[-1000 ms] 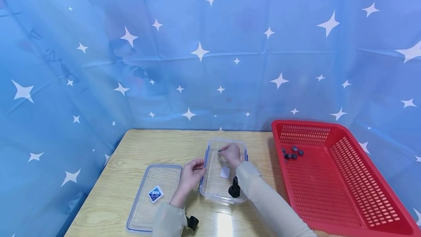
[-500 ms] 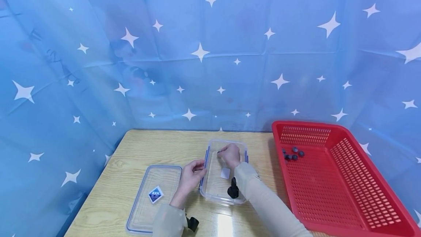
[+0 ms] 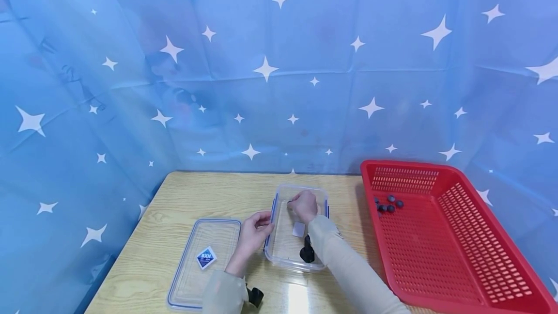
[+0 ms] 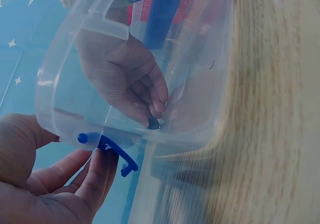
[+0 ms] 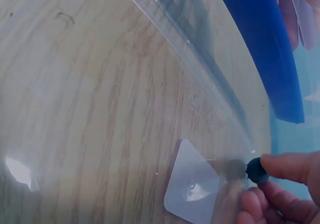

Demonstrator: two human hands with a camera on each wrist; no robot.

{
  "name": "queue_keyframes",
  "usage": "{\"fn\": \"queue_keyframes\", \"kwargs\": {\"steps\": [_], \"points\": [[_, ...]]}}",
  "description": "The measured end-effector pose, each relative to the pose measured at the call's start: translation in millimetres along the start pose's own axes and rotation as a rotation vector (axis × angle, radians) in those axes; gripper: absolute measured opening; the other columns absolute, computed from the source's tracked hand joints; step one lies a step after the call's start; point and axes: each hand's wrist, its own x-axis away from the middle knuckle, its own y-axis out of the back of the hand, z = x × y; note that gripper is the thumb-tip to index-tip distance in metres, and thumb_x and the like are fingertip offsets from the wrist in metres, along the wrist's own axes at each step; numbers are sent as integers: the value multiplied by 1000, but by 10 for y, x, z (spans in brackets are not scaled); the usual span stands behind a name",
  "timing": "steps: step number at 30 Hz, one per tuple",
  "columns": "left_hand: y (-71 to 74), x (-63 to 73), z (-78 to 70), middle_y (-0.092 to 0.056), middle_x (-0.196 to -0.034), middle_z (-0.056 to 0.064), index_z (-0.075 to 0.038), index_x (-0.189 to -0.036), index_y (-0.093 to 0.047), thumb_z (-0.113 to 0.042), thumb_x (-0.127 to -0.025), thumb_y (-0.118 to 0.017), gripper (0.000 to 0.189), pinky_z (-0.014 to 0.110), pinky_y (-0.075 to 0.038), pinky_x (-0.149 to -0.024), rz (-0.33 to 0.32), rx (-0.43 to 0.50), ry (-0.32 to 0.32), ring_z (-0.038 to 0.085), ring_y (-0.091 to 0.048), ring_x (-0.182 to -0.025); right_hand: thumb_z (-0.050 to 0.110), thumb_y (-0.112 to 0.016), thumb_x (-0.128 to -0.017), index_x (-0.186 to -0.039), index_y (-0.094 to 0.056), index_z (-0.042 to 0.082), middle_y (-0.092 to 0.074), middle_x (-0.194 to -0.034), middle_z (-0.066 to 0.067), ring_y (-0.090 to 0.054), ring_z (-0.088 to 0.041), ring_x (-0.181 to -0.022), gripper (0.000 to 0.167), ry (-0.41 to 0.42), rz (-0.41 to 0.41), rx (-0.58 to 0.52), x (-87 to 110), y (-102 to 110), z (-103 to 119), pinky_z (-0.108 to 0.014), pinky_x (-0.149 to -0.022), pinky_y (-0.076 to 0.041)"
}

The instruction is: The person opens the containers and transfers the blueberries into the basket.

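Note:
A clear plastic box [image 3: 279, 251] with blue side clasps stands without its lid on the wooden table. My right hand [image 3: 303, 205] reaches inside, its thumb and fingers pinching a blueberry [image 5: 257, 170] low near the box's far left corner. My left hand [image 3: 254, 231] holds the box's left wall, the thumb over the rim and fingers outside by the blue clasp [image 4: 117, 154]. A white square piece [image 5: 192, 184] lies at the bottom of the box. Several more blueberries [image 3: 390, 208] sit in the red basket [image 3: 436, 256].
The clear lid [image 3: 218, 285] with a blue-edged seal and a blue label [image 3: 206, 257] lies flat, left of the box. The red basket takes up the right side. Behind the table [image 3: 209, 193] hangs a blue star-patterned curtain [image 3: 305, 101].
My right hand stays at the same spot in the box; its wrist and forearm shift slightly left. The left hand keeps its hold on the wall.

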Motion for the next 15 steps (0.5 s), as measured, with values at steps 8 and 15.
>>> {"fn": "queue_keyframes", "kwargs": {"steps": [8, 15], "points": [[-6, -16, 58, -57, -105, 36, 22, -110, -53, 10, -82, -60, 31, 28, -54, -79, -4, 1, -2, 45, -58, -96, 7, -70, -76, -72, -69, 3, -64, -70, -4, -55, -17, -61, 6, 16, 34, 7, -19, 20, -14, -27, -55, -46], [0, -26, 117, -56, -108, 36, 21, -112, -53, 9, -83, -61, 33, 31, -54, -81, -3, 13, 4, 44, -57, -97, 12, -70, -79, -76, -69, 3, -64, -71, -6, -55, -17, -64, 10, 31, 92, -77, 3, 153, 64, -26, -57, -47]]}}
